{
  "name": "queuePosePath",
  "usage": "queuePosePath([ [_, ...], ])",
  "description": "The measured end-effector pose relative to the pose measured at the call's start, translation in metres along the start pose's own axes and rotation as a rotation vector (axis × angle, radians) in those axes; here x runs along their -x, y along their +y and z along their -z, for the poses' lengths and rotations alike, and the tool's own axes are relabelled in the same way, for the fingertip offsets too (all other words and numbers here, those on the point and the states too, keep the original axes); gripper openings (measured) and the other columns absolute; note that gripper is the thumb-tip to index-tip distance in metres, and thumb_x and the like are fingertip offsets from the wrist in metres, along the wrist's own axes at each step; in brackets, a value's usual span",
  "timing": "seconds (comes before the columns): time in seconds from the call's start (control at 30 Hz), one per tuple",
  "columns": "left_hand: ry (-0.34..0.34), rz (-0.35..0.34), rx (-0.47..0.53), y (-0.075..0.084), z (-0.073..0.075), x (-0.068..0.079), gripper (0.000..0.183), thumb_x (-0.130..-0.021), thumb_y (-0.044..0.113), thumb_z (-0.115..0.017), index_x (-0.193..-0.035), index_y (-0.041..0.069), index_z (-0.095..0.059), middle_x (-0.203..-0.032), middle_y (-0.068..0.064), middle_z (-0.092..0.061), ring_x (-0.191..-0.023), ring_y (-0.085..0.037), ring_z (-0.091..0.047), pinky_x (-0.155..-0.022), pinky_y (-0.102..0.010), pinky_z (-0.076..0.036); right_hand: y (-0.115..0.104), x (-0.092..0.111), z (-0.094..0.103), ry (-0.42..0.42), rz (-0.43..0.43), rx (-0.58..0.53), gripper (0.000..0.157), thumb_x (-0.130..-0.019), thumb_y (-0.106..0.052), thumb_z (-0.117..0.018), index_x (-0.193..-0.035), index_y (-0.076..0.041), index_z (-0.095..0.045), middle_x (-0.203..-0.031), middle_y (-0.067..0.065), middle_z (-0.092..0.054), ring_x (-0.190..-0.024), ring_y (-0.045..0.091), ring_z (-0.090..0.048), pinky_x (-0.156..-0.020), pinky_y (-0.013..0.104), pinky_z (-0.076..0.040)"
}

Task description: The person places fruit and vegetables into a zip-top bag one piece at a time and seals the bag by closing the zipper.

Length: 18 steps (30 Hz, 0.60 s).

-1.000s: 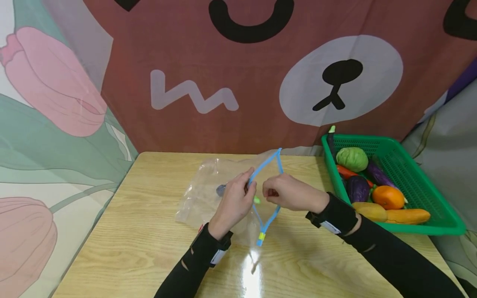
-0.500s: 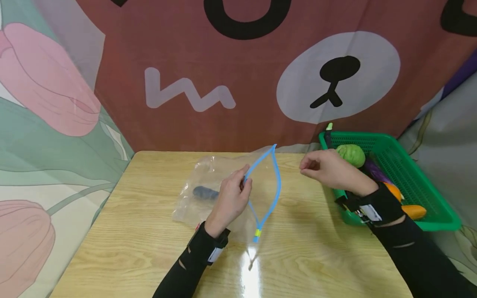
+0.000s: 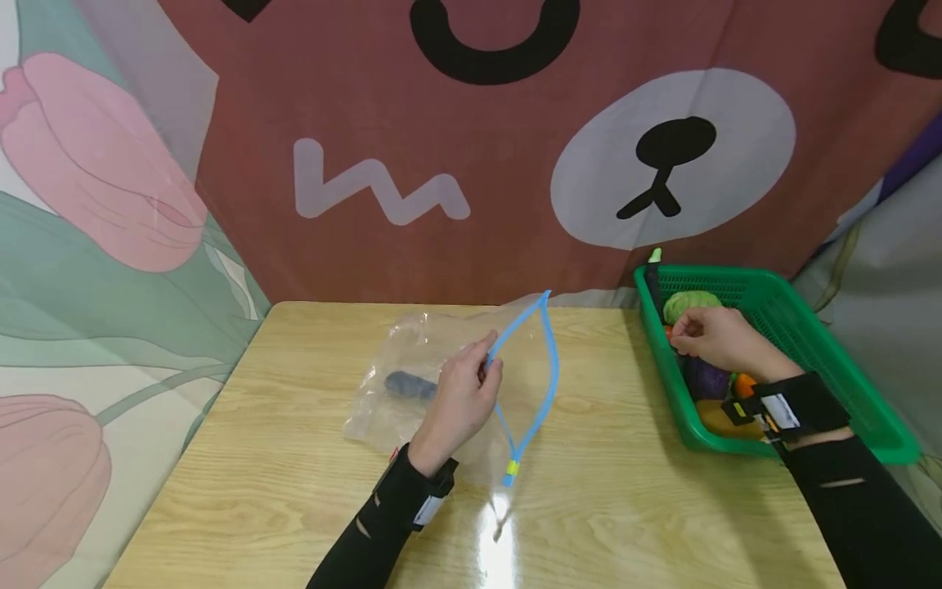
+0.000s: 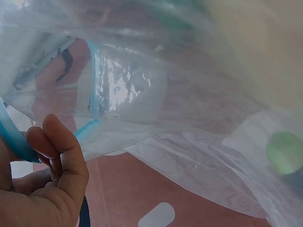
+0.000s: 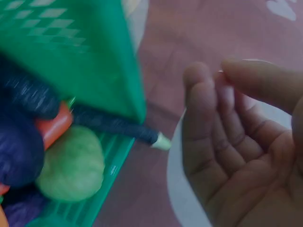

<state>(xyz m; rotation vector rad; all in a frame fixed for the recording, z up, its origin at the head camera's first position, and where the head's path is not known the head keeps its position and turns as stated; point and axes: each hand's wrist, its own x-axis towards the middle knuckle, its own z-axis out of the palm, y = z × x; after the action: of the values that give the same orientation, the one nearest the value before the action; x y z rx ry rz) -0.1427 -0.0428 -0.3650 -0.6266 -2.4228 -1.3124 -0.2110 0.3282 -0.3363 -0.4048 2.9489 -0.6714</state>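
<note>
Clear bag (image 3: 412, 343) on desk (image 3: 243, 458), opening rightward.
We see the dark item (image 3: 407, 384) inside lying left-to-right; left hand (image 3: 458, 397) pinches blue rim (image 3: 556, 360), right hand (image 3: 724, 339) loosely curled, holding nothing, over green basket (image 3: 666, 393).

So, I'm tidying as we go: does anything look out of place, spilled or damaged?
A long dark vegetable pokes its pale green tip out past the far left rim of the green basket, while the cabbage beside it lies inside. Both black sleeves have small slits; I can't tell whether that's damage. No spill shows.
</note>
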Motion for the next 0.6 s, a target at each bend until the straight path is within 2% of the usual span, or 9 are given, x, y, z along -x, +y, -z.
queuePosePath([
  [0.17,0.009,-0.011,0.007,0.0,-0.002,0.0,0.038,-0.096,0.007,-0.051,-0.133,-0.005,-0.05,-0.062,0.003,-0.041,-0.048,-0.008,-0.033,-0.048,-0.023,-0.03,0.017,0.008,-0.001,-0.092,-0.055,0.072,0.015,-0.089,-0.014,-0.064,-0.094,0.0,-0.061,-0.084,0.009,-0.061,-0.073,0.024,-0.057,-0.061,0.038,-0.045],
  [0.23,0.009,-0.014,0.005,0.001,-0.002,0.0,0.038,-0.096,0.007,-0.051,-0.133,-0.005,-0.05,-0.062,0.003,-0.041,-0.048,-0.008,-0.033,-0.048,-0.022,-0.03,0.022,0.013,-0.002,-0.147,-0.065,0.094,0.025,-0.089,-0.015,-0.064,-0.103,0.005,-0.059,-0.094,0.019,-0.06,-0.081,0.032,-0.058,-0.066,0.042,-0.046],
  [0.37,0.01,-0.015,0.009,0.001,-0.003,0.0,0.039,-0.096,0.007,-0.05,-0.133,-0.005,-0.05,-0.063,0.003,-0.041,-0.047,-0.009,-0.032,-0.047,-0.022,-0.029,0.031,0.022,-0.005,-0.249,-0.087,0.113,0.051,-0.088,-0.022,-0.065,-0.121,0.014,-0.05,-0.114,0.038,-0.048,-0.095,0.045,-0.053,-0.071,0.047,-0.046],
  [0.47,0.012,-0.011,0.014,0.001,-0.004,0.0,0.038,-0.096,0.006,-0.051,-0.132,-0.006,-0.05,-0.062,0.002,-0.04,-0.047,-0.009,-0.032,-0.047,-0.023,-0.03,0.036,0.025,-0.006,-0.305,-0.102,0.115,0.063,-0.089,-0.029,-0.063,-0.128,0.016,-0.043,-0.12,0.043,-0.042,-0.1,0.05,-0.05,-0.073,0.049,-0.045],
  [0.6,0.012,-0.004,0.007,0.0,-0.004,0.001,0.038,-0.095,0.005,-0.052,-0.132,-0.007,-0.05,-0.062,0.003,-0.04,-0.048,-0.009,-0.034,-0.048,-0.024,-0.032,0.039,0.026,-0.007,-0.359,-0.103,0.135,0.069,-0.09,-0.034,-0.062,-0.13,0.018,-0.04,-0.122,0.043,-0.043,-0.109,0.056,-0.044,-0.082,0.057,-0.042],
])
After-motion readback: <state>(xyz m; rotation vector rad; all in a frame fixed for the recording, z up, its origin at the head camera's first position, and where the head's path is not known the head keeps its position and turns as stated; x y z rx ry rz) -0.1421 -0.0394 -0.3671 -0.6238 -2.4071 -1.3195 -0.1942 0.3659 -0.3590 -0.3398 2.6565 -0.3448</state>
